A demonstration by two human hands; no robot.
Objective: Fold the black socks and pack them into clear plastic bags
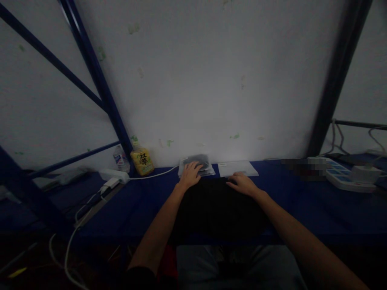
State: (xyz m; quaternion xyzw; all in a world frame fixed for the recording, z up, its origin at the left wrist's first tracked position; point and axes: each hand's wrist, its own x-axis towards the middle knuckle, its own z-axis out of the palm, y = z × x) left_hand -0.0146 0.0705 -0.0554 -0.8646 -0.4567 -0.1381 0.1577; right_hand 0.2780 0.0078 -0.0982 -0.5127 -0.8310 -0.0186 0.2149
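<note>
My left hand reaches forward onto a small stack of clear packets holding dark pieces at the back of the blue table; its fingers lie curled over the stack's front edge. My right hand rests flat, fingers stretched to the left, on the far edge of a black mat or cloth spread in front of me. A flat pale sheet lies just beyond the right hand, against the wall.
A yellow drink bottle and a small clear bottle stand at the back left by a blue frame post. A white power strip with cables lies left; another power strip lies right.
</note>
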